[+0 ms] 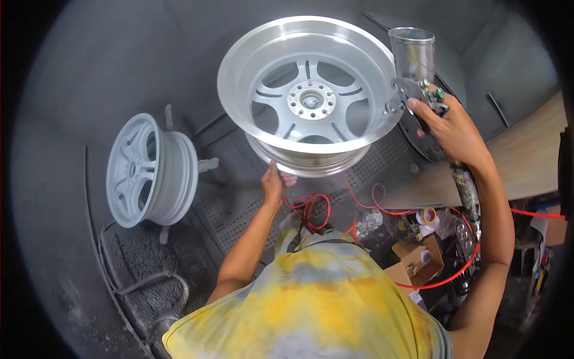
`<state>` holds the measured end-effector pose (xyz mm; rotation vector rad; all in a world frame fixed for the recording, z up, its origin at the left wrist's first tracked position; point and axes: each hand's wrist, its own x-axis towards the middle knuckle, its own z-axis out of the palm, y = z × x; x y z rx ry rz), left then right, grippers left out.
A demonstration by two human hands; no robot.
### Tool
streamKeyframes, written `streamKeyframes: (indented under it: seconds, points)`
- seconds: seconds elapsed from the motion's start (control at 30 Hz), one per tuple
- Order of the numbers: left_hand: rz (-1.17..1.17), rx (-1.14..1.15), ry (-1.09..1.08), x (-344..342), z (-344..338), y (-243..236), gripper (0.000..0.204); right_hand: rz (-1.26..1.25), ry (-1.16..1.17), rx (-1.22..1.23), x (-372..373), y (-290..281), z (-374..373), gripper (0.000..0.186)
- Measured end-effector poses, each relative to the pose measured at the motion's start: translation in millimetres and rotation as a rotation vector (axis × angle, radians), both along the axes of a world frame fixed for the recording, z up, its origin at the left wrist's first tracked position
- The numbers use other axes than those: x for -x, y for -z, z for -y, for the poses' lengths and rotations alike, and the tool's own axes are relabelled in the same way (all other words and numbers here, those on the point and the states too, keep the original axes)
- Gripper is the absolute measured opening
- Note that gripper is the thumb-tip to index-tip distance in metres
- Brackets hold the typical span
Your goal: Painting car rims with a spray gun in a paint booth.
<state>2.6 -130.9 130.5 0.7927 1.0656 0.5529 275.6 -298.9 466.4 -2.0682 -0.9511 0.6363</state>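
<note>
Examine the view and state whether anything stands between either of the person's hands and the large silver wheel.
Nothing visible blocks the left hand, which appears to touch the lower edge of the silver wheel. Between the right hand and the wheel's right edge stands only the spray gun which that hand holds.

Glare brightens the larger wheel; bent edges fade to black.

The left forearm slants up from below the silver wheel; the left hand is at its lower edge, thumb raised, fingers partly hidden, so their grip is unclear; right of the wheel, the right arm bends sharply at the elbow; its forearm rises, and the right hand curls in a grip, thumb toward the wheel.
</note>
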Motion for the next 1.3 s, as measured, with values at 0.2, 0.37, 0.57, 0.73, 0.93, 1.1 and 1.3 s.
streamKeyframes:
  seconds: [0.2,0.37,0.57,0.73,0.93,1.1,1.3]
  points:
    - [-0.041,-0.006,-0.035,0,-12,-4,0.043,-0.215,-0.100,-0.092,9,-1,-5,0.026]
    - [-0.272,-0.175,-0.098,32,-49,-2,0.038,-0.299,-0.173,-0.165,29,8,-12,0.023]
    - [-0.185,-0.143,-0.045,12,15,-22,0.031,-0.253,-0.134,-0.380,35,17,-18,0.026]
    - [-0.043,0.039,0.141,1,66,-41,0.022,-0.236,-0.101,-0.460,33,22,-17,0.024]
    - [-0.171,-0.028,0.059,15,-34,-19,0.019,-0.240,-0.119,-0.416,35,20,-14,0.024]
    - [-0.256,-0.320,-0.085,8,-94,5,0.025,-0.283,-0.131,-0.425,45,20,-23,0.026]
    - [-0.261,-0.271,0.104,4,30,9,0.028,-0.240,-0.086,-0.434,34,32,-24,0.027]
